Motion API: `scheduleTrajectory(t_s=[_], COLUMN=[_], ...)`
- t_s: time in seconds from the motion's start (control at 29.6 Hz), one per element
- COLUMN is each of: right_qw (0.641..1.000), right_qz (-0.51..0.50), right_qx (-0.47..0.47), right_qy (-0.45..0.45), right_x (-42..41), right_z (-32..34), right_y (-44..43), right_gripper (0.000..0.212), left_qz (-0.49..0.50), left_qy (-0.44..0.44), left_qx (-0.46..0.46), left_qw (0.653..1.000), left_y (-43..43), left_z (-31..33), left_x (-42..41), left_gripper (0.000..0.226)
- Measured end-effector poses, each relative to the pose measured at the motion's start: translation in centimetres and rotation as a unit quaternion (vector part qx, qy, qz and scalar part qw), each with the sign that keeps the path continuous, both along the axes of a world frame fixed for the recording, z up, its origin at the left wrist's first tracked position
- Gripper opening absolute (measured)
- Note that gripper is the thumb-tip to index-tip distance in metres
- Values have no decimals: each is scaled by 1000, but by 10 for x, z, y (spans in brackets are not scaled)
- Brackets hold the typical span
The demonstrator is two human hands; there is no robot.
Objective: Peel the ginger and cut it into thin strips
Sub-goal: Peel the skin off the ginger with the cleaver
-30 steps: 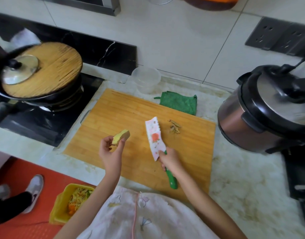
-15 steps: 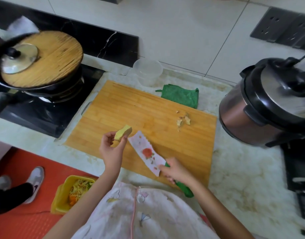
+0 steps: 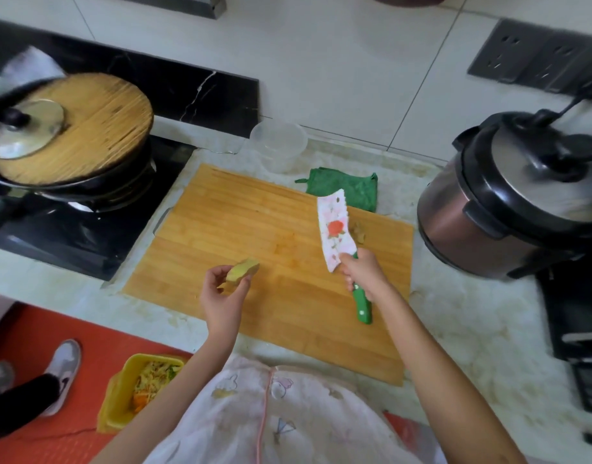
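Here, the left grip [image 3: 221, 296] is raised over the near part of the cutting board [image 3: 237, 222], thumb and fingers curled round a piece of ginger [image 3: 242, 271]. The ginger sticks out past the fingertips toward the far right, pale yellow flesh showing.

To the right and a little farther off, the right grip [image 3: 365, 279] is wrapped round the green handle of a knife [image 3: 334, 229]. Its broad blade, white with a red flower print, points up and away from the knuckles, and the handle's end juts back toward the person's body. Whether the blade touches the board I cannot tell. Just beyond the blade's right edge a few small ginger scraps [image 3: 359, 233] lie on the board, partly hidden by it.

Past the blade tip a green cloth [image 3: 348, 189] lies on the table [image 3: 472, 329] at the board's far edge, and left of the cloth stands a clear plastic tub [image 3: 278, 145]. Well to the right of the right grip is a pressure cooker [image 3: 508, 202] with a dark lid.

Far to the left of the left grip a black wok [image 3: 97, 192] sits on the stove under a round wooden lid [image 3: 100, 128], with a smaller metal lid [image 3: 30, 128] on top. Below the left forearm, on the red floor mat [image 3: 37, 329], a yellow bin [image 3: 120, 396] holds shredded vegetable waste, and near it is another person's shoe [image 3: 65, 366].
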State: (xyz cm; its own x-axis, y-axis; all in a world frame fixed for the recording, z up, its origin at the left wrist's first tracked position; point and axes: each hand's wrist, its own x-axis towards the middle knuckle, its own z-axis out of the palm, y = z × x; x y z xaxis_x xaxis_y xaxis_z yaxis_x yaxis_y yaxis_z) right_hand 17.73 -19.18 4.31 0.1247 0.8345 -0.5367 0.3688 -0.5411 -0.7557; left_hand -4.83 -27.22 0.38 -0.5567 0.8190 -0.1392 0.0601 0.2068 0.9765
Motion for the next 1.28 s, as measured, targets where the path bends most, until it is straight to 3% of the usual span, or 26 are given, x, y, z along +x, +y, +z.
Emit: scheduleTrajectory(t_s=[0.1, 0.2, 0.34, 0.44, 0.54, 0.64, 0.74, 0.88, 0.98, 1.05, 1.15, 1.28], right_qw=[994, 984, 991, 997, 981, 995, 999, 997, 990, 983, 955, 912], right_qz=[75, 157, 111, 44, 10, -43, -37, 64, 116, 140, 210, 278], right_qx=[-38, -61, -56, -8, 35, 41, 29, 26, 28, 47, 102, 163], right_qy=[67, 53, 43, -63, -192, -81, 6, -30, -81, -105, -185, -252], right_x=[-50, -78, -65, -29, 2, 8, -6, -23, -32, -36, -35, -33], right_z=[-1, -13, -19, -23, -19, -9, -2, -9, -10, -9, -3, 9], right_y=[1, -8, -12, -3, -1, -10, -24, -45, -60, -66, -69, -72], right_gripper=[23, 16, 18, 17, 19, 22, 22, 25, 30, 28, 22, 14], left_qz=[1, -2, -17, -51, -77, -111, -186, -250, -241, -205, -156, -144], left_qy=[12, 38, 72, 96, 101, 147, 253, 370, 360, 308, 191, 154], left_qx=[-4, -4, -28, -33, -3, 39, 80, 95, 83, 59, 20, 0], left_qw=[1000, 999, 997, 994, 992, 982, 946, 890, 898, 927, 969, 977], left_y=[3, 6, 8, 14, 20, 27, 33, 28, 22, 24, 30, 28], left_z=[-4, -7, -15, -22, -24, -26, -33, -43, -43, -43, -43, -40], left_x=[-2, -2, -1, 0, 3, 7, 8, 10, 10, 9, 6, 10], left_gripper=[25, 24, 26, 27, 31, 39, 42, 25, 30, 32, 32, 31])
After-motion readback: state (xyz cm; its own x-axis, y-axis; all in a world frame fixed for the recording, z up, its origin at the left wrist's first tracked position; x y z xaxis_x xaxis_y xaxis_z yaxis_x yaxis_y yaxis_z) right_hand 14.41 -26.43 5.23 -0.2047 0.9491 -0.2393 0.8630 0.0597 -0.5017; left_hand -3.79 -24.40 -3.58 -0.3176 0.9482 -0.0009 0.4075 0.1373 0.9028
